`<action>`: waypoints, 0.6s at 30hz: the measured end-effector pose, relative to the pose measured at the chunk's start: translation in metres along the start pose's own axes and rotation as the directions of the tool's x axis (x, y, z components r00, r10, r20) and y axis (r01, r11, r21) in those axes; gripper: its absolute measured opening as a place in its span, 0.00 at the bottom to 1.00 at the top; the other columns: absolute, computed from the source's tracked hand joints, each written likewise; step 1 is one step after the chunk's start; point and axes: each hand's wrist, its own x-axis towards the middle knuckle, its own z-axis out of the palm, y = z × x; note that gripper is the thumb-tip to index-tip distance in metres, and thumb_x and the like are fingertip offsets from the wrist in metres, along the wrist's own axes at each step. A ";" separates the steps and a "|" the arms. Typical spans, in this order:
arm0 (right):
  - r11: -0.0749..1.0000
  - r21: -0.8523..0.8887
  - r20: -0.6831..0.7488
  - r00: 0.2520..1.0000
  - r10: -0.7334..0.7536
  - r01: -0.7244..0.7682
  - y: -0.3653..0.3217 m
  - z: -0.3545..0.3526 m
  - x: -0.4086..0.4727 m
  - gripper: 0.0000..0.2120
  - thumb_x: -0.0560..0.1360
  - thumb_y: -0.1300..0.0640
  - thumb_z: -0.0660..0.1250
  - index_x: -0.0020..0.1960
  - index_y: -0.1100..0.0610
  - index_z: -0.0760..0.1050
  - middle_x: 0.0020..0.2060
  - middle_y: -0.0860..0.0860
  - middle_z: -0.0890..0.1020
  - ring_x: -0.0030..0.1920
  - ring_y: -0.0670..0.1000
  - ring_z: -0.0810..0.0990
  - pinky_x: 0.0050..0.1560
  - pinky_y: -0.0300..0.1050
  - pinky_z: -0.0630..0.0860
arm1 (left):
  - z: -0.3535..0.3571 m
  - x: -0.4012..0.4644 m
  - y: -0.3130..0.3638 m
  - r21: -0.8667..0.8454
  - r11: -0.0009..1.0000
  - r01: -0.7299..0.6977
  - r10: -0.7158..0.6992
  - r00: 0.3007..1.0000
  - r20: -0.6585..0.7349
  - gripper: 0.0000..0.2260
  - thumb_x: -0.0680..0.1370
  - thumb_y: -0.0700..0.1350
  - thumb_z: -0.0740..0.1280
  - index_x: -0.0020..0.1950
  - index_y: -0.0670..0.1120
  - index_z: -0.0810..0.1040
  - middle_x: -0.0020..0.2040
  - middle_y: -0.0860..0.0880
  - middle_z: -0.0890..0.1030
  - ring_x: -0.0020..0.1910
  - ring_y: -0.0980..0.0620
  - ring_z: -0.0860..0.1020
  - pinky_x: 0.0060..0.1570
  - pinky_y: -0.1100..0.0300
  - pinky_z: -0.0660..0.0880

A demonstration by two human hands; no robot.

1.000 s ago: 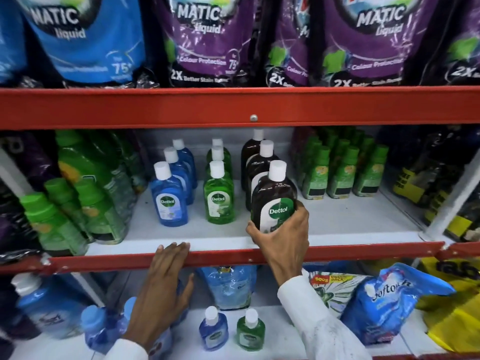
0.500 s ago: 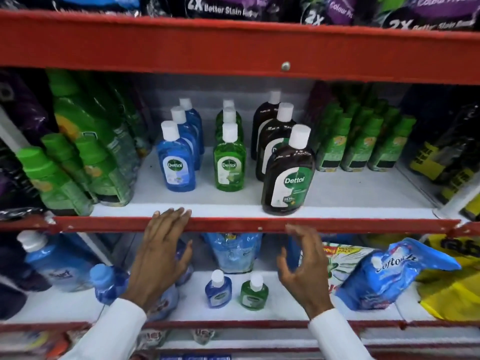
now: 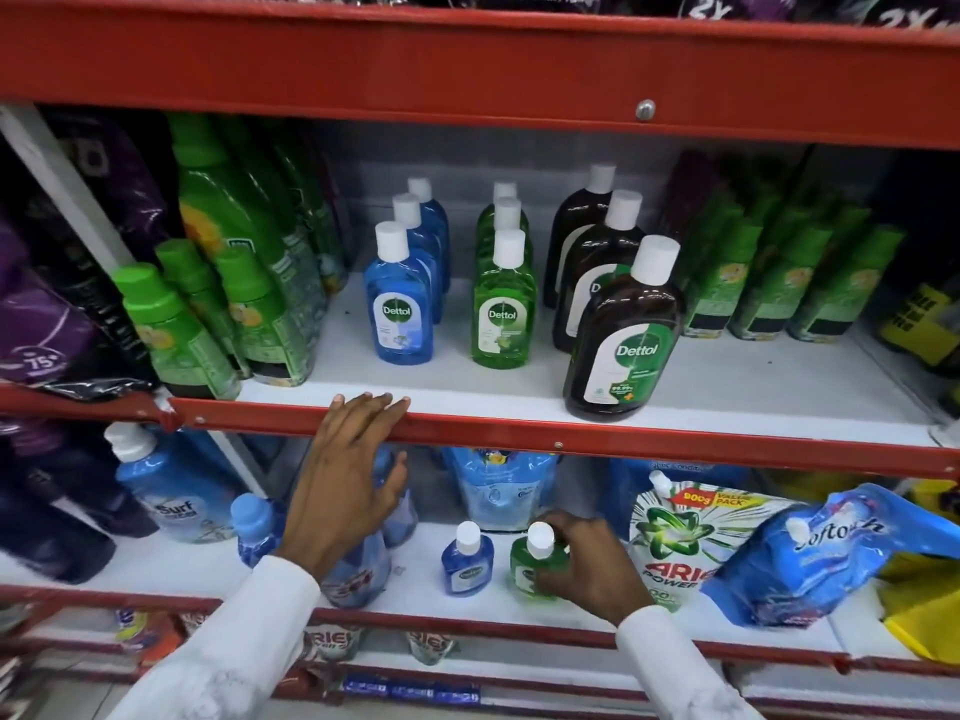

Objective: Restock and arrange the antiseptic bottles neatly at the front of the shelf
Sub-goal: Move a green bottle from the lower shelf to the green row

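On the middle shelf (image 3: pixel 467 394) stand three rows of Dettol bottles: blue ones (image 3: pixel 399 304), green ones (image 3: pixel 503 309) and brown ones, with the front brown bottle (image 3: pixel 626 345) at the shelf's front edge. On the lower shelf (image 3: pixel 415 597) a small blue bottle (image 3: pixel 466 563) stands beside a small green bottle (image 3: pixel 530 569). My right hand (image 3: pixel 587 563) is closed around the small green bottle from the right. My left hand (image 3: pixel 348 475) rests with spread fingers on the red front rail (image 3: pixel 675 446) of the middle shelf.
Green-capped bottles (image 3: pixel 208 314) crowd the middle shelf's left, more green bottles (image 3: pixel 779 272) its right. The lower shelf holds a Surf pouch (image 3: pixel 166 496), a blue refill pouch (image 3: pixel 498 491), an Ariel pack (image 3: pixel 680 543) and a Softouch pouch (image 3: pixel 810 558). A red rail (image 3: pixel 467 70) runs overhead.
My right hand let go of the front brown bottle, dropped below the rail and closed on the small green bottle. The view tilted downward. My left hand stayed on the rail.
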 end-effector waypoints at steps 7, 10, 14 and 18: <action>0.953 0.198 -0.385 0.912 -0.140 0.230 -0.093 -0.101 -0.039 0.25 0.60 0.49 0.77 0.55 0.47 0.77 0.42 0.44 0.86 0.41 0.44 0.84 0.42 0.45 0.83 | -0.003 0.002 -0.002 -0.055 0.999 -0.003 0.002 1.000 -0.017 0.25 0.73 0.46 0.67 0.70 0.51 0.70 0.64 0.48 0.77 0.66 0.50 0.71 0.77 0.59 0.50; 0.910 0.225 -0.524 0.831 -0.188 0.347 -0.130 -0.134 -0.035 0.25 0.62 0.54 0.77 0.56 0.48 0.75 0.43 0.45 0.86 0.40 0.47 0.84 0.41 0.49 0.83 | -0.004 0.002 -0.001 -0.072 0.997 0.003 -0.004 1.000 -0.025 0.24 0.73 0.47 0.66 0.70 0.51 0.70 0.63 0.48 0.77 0.65 0.51 0.70 0.77 0.59 0.50; 0.918 0.162 -0.588 0.782 -0.205 0.362 -0.156 -0.154 -0.008 0.27 0.63 0.55 0.77 0.59 0.50 0.71 0.46 0.48 0.86 0.42 0.52 0.84 0.43 0.50 0.81 | -0.008 0.000 0.000 -0.098 0.995 0.002 -0.004 1.000 -0.014 0.25 0.73 0.46 0.67 0.70 0.51 0.70 0.63 0.49 0.77 0.66 0.53 0.69 0.76 0.64 0.46; 0.941 0.122 -0.571 0.797 -0.194 0.317 -0.162 -0.160 0.027 0.30 0.64 0.55 0.78 0.62 0.52 0.69 0.48 0.52 0.86 0.45 0.56 0.84 0.47 0.55 0.81 | -0.010 0.001 -0.001 -0.140 0.990 0.004 -0.004 1.000 -0.001 0.25 0.72 0.46 0.66 0.70 0.51 0.70 0.63 0.49 0.77 0.65 0.52 0.70 0.76 0.66 0.45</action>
